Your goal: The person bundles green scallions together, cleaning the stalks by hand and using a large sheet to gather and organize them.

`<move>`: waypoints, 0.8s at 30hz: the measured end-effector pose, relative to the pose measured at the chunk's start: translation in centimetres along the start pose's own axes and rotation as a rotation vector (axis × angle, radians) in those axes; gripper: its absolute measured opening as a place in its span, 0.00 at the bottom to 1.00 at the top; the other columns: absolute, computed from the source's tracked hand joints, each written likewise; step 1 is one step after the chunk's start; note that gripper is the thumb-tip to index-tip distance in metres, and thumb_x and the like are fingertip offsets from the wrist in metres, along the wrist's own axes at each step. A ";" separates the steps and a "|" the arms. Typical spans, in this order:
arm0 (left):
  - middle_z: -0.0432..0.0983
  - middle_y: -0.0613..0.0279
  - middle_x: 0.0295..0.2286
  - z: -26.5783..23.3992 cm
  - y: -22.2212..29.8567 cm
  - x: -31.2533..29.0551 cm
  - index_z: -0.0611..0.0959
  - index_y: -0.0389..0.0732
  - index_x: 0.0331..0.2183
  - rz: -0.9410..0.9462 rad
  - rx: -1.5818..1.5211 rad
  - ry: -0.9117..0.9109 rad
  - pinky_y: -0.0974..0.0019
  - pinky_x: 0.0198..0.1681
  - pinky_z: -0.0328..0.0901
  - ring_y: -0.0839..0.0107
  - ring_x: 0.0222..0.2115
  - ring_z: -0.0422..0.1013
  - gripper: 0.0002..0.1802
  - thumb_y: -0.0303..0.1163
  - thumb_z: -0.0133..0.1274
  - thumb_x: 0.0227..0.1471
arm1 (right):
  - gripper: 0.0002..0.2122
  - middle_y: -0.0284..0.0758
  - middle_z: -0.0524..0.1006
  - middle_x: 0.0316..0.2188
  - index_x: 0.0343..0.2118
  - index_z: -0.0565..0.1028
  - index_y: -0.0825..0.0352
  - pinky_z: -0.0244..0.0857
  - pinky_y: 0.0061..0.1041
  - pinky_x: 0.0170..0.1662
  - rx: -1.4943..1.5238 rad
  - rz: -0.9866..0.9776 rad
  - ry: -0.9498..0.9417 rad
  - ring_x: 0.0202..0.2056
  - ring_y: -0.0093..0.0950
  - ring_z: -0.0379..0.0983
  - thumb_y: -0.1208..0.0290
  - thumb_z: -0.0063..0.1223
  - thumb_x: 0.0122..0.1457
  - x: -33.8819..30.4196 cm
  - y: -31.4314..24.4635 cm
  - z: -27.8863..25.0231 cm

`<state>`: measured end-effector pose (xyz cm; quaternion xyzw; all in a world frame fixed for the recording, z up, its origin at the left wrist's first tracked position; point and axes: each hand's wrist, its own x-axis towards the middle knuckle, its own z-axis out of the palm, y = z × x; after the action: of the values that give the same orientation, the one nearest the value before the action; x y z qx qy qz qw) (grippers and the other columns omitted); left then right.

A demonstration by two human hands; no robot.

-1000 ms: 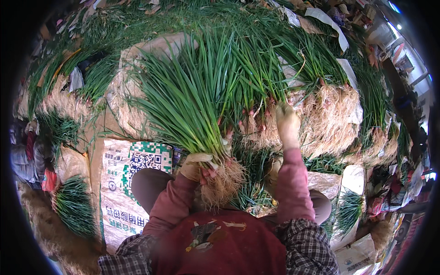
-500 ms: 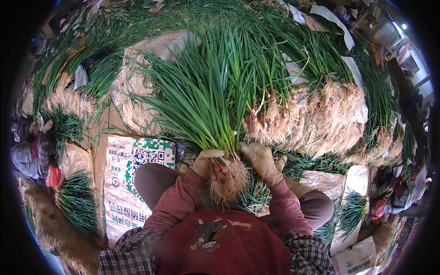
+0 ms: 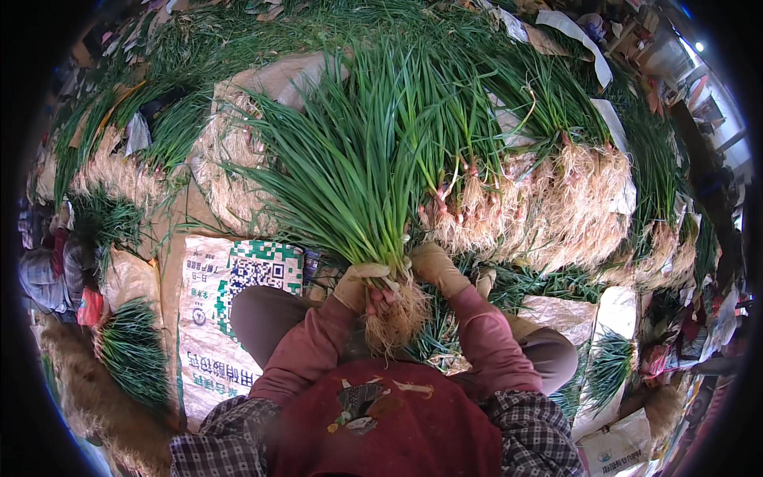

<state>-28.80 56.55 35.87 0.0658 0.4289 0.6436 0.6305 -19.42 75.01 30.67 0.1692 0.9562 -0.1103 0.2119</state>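
Observation:
A big bunch of green garlic (image 3: 362,191) fans out in front of me, its long leaves pointing away and its pinkish bulbs and pale roots hanging toward my lap. My left hand (image 3: 359,285), in a cream work glove, is wrapped round the stalks just above the bulbs, thumb across the front. From the right side, my right hand (image 3: 435,269), also gloved, presses in on the same bunch at the base of the stalks. Its fingers are curled, with their tips partly hidden by the bunch.
Rows of rooted green garlic (image 3: 568,199) lie beyond and to the right. A printed woven sack (image 3: 211,318) is spread at my left, near a tied bundle (image 3: 133,350). Another bundle (image 3: 610,362) lies at right. A person (image 3: 60,266) sits at far left.
My right hand has shifted slightly left against the bunch. The bulbs and roots have moved a little, while my left hand keeps its grip in nearly the same place.

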 end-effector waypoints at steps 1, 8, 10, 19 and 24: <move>0.78 0.55 0.27 -1.0 -0.9 0.5 0.74 0.33 0.47 0.052 -0.036 -0.039 0.77 0.10 0.63 0.76 0.13 0.68 0.28 0.39 0.49 0.44 | 0.14 0.37 0.77 0.36 0.38 0.77 0.62 0.69 0.27 0.42 0.224 0.240 -0.174 0.39 0.25 0.74 0.57 0.50 0.56 -0.1 -0.2 -0.1; 0.77 0.55 0.34 -1.0 -1.0 1.0 0.71 0.33 0.50 0.161 -0.170 -0.153 0.78 0.16 0.66 0.74 0.18 0.73 0.31 0.35 0.49 0.41 | 0.14 0.39 0.79 0.28 0.35 0.76 0.68 0.70 0.26 0.36 0.366 0.625 0.463 0.29 0.31 0.75 0.60 0.50 0.57 3.2 5.4 -10.2; 0.76 0.53 0.36 -0.2 -0.3 0.9 0.69 0.33 0.50 0.173 -0.188 -0.170 0.79 0.16 0.66 0.73 0.20 0.73 0.32 0.34 0.50 0.41 | 0.11 0.39 0.78 0.26 0.31 0.77 0.66 0.70 0.25 0.33 0.335 0.604 0.552 0.27 0.30 0.74 0.63 0.50 0.57 5.3 7.7 -7.7; 0.71 0.51 0.38 -0.2 1.7 -0.2 0.69 0.32 0.48 0.300 -0.251 -0.329 0.54 0.40 0.67 0.54 0.36 0.70 0.35 0.37 0.53 0.35 | 0.12 0.35 0.76 0.43 0.39 0.75 0.60 0.69 0.25 0.41 0.171 -0.042 -0.273 0.38 0.28 0.73 0.62 0.52 0.54 -3.3 -0.2 -7.6; 0.71 0.51 0.39 1.6 2.7 -1.0 0.68 0.31 0.48 0.289 -0.251 -0.248 0.53 0.41 0.67 0.53 0.39 0.70 0.37 0.38 0.53 0.33 | 0.07 0.37 0.78 0.32 0.34 0.78 0.60 0.70 0.26 0.38 0.087 -0.134 0.091 0.33 0.31 0.74 0.71 0.52 0.52 -1.6 4.6 -4.0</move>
<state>-29.67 56.88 38.99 0.1261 0.2508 0.7624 0.5830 -17.83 79.95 34.27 0.1188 0.9683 -0.1579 0.1529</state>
